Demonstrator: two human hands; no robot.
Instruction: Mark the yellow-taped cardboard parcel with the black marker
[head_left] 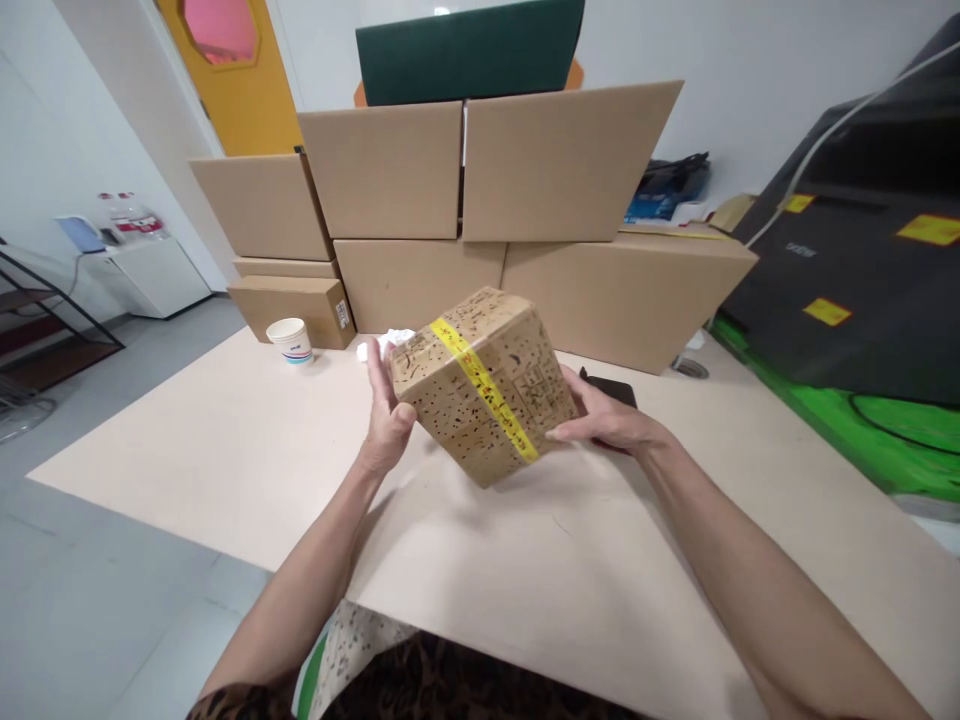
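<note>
A cardboard box (442,400) covered in dark specks and marks, with a yellow tape strip around it, is tilted over the pale table (225,440). My left hand (388,415) grips its left corner, thumb on the front and fingers behind. On the right side, my right hand (604,415) holds the lower right edge, with the thumb on the near face. The box's underside and far side are hidden. Behind my right hand lies a black flat object (616,391), partly covered by the hand.
Stacked plain cartons (420,285) line the table's back, topped by a dark green box (469,55). A paper cup (291,341) stands at the back left, near white crumpled tissue (397,337). A large black case (862,260) stands at the right.
</note>
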